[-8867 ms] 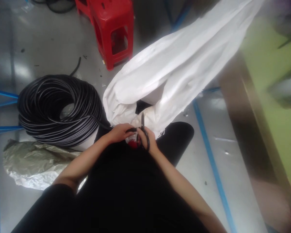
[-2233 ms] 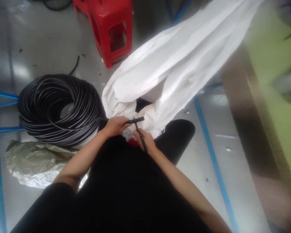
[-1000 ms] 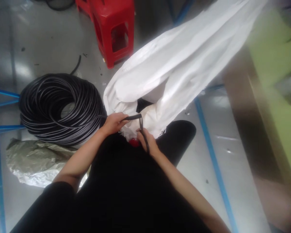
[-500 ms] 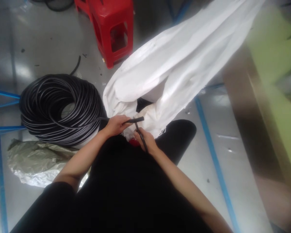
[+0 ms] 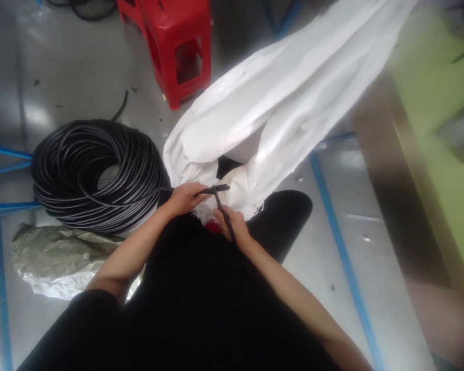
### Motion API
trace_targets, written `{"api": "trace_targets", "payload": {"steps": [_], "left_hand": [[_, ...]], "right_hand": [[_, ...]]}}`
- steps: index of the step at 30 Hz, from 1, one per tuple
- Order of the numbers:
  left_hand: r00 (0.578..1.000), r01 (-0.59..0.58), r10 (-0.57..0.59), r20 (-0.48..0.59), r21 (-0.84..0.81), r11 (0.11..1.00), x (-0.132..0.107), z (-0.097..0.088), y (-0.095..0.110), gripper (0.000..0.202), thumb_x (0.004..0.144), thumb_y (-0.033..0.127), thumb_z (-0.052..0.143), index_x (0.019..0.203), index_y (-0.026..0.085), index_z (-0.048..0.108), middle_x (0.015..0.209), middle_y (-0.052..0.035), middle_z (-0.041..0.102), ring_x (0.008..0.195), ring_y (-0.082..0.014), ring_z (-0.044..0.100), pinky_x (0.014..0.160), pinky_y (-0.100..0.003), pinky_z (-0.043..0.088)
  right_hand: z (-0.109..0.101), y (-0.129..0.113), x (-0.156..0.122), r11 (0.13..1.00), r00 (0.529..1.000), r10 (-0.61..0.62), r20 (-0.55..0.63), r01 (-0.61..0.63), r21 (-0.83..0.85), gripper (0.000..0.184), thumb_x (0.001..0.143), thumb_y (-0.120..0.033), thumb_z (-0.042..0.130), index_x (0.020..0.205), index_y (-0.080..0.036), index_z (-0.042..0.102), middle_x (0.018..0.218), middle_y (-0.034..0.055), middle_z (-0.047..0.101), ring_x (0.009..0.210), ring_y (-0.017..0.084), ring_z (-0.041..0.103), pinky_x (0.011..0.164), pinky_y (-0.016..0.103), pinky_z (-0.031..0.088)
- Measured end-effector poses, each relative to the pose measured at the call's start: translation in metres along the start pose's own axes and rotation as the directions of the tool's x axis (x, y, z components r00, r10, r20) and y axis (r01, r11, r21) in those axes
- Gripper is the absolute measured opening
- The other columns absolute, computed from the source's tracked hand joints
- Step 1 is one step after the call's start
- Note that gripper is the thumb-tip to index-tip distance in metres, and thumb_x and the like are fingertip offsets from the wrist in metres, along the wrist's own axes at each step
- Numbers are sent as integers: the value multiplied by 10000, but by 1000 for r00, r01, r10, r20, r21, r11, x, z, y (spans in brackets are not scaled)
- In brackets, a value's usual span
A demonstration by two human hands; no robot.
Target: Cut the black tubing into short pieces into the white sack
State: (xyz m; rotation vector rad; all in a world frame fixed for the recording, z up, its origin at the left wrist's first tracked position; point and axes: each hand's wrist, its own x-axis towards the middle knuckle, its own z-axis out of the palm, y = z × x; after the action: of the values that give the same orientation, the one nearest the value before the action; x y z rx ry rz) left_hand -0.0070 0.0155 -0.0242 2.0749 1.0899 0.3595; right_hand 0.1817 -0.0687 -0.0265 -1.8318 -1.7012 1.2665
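Note:
My left hand (image 5: 187, 197) is closed round a black cable (image 5: 204, 191), close to its free end. The cable runs back from this hand to a large black coil (image 5: 100, 180) on the floor at the left. In my right hand (image 5: 234, 224) is a dark pair of scissors (image 5: 226, 219), its blades crossing the cable just beyond my left fingers. The short end past the blades sits at a slight angle to the rest. Behind both hands a long white woven sack (image 5: 274, 108) hangs in folds, its frayed edge under the cable.
A red plastic stool (image 5: 178, 46) stands beyond the coil. Crumpled plastic wrapping (image 5: 62, 257) lies below the coil. Blue tape lines (image 5: 344, 247) mark the grey floor, with small black scraps about. A green-topped surface (image 5: 433, 103) runs along the right.
The scissors' blades have closed further across the cable, and the cable's short end has tipped slightly upward. Both hands stay in nearly the same place.

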Motion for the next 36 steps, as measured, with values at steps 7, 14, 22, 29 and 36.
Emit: {"api": "trace_targets", "payload": {"steps": [7, 14, 22, 29, 36], "left_hand": [[1000, -23, 22, 19, 42, 999, -1, -2, -2, 328, 938, 403, 428, 880, 193, 674, 762, -19, 632, 703, -132, 562, 641, -230, 394], [996, -71, 71, 48, -19, 997, -2, 3, -3, 314, 934, 394, 443, 933, 190, 682, 758, -17, 641, 697, -128, 568, 641, -224, 399], [998, -56, 57, -11, 20, 998, 1, 6, -1, 292, 931, 375, 461, 1037, 199, 669, 883, -39, 682, 792, -150, 604, 721, -247, 435], [991, -110, 103, 81, 88, 990, -1, 21, 5, 350, 914, 405, 495, 1153, 183, 623, 915, -58, 691, 795, -176, 620, 697, -269, 434], [993, -118, 120, -9, 111, 987, -10, 15, -11, 328, 937, 417, 441, 996, 193, 674, 785, -37, 651, 733, -153, 589, 672, -250, 416]], "right_hand": [[-2, 3, 3, 998, 999, -10, 36, 12, -56, 379, 875, -535, 400, 801, -216, 591, 639, 26, 607, 607, 195, 583, 599, 278, 432], [-5, 0, 5, 1000, 1000, 2, 16, -2, -22, 361, 884, -515, 404, 846, -213, 598, 652, 20, 623, 614, 191, 590, 593, 275, 443], [-8, -3, 9, 959, 990, 137, -42, -122, 255, 414, 860, -579, 447, 765, -195, 568, 496, -19, 531, 483, 152, 537, 508, 252, 438], [-8, -13, 15, 823, 981, 188, -51, -129, 553, 357, 813, -550, 546, 748, -199, 533, 455, -52, 506, 410, 119, 489, 423, 225, 420], [-15, -8, 17, 843, 974, 188, -125, -95, 530, 398, 853, -550, 499, 665, -199, 501, 482, -34, 524, 441, 113, 497, 478, 232, 431]]}}
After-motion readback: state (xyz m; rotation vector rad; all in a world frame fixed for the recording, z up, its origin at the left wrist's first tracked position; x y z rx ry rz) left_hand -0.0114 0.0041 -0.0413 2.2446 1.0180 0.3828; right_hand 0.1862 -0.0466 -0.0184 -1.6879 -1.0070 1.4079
